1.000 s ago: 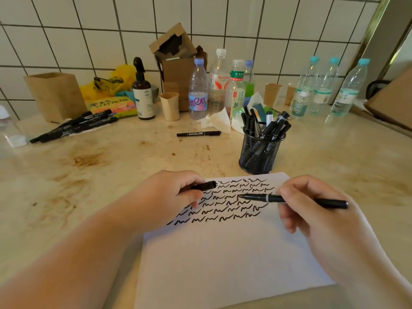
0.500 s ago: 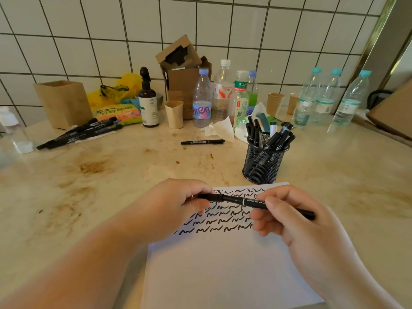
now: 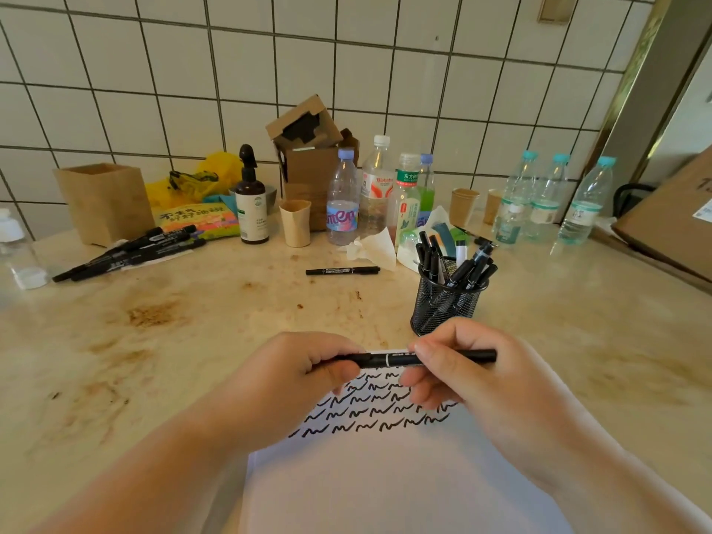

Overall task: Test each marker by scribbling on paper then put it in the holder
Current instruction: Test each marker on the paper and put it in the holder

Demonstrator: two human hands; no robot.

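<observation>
both hands pinch the marker [image 3: 420, 358] level above the paper [image 3: 385, 475]: left hand [image 3: 304, 379] fingers on cap, right hand [image 3: 466, 375] on barrel. push straight till seated, then drop in holder [image 3: 447, 302] at 1 o'clock.

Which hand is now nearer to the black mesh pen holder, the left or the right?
Right. The right hand sits just in front of the mesh holder, almost below it in the picture. The left hand is farther away, off to the holder's left, gripping the marker's other end.
</observation>
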